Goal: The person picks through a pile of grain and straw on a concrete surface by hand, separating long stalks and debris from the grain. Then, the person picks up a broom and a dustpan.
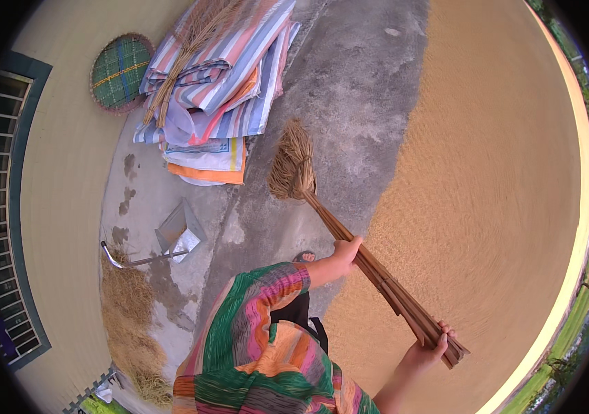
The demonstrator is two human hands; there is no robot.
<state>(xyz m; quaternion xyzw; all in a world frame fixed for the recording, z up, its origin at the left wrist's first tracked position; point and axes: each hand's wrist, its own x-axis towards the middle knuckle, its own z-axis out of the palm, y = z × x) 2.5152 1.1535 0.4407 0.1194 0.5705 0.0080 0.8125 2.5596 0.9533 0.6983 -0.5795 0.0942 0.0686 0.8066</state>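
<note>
A straw broom (395,290) slants across the view in both my hands. Partway up its handle of bundled dry stalks, my left hand (346,252) is wrapped around it. My right hand (433,345) grips close to the handle's end, at the lower right. The bushy, tied broom head (294,165) is at the upper left end, over the grey concrete floor (356,93). To the right, a wide layer of golden grain (480,181) covers the ground, and the lower handle and my right hand are above it. My sandalled foot (306,256) shows beside my left wrist.
Folded striped tarpaulins (253,46) and sacks (206,176) are stacked ahead, with a second broom (183,57) on top. A round woven tray (121,72) leans at the wall (67,155). A long-handled metal dustpan (187,243) and a straw heap (129,300) lie left.
</note>
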